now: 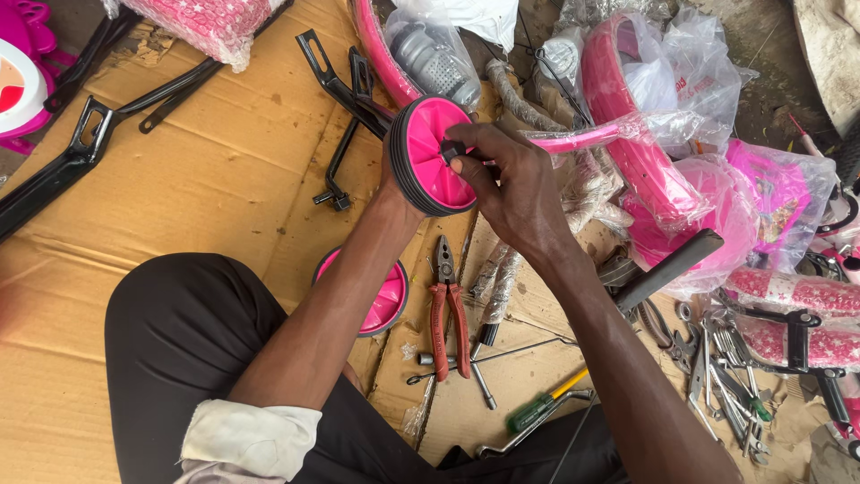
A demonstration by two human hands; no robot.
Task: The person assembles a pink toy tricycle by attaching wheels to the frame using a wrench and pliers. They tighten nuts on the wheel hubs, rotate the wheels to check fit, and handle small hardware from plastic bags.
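While the left hand point(394, 175) grips a pink wheel point(434, 157) above the cardboard point(206, 179) and the right hand point(511, 184) pinches a small black part at its hub, fitting seems underway, a second wheel point(381, 296) lying untouched beside pliers point(448, 305).

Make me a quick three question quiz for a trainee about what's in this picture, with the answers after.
1. True or false: the left hand holds the pink wheel from behind.
2. What is the right hand pinching? A) the wheel's black hub piece B) a spanner C) the green screwdriver
3. Which tool lies on the cardboard between the forearms?

Key: 1 true. 2 A. 3 the red-handled pliers.
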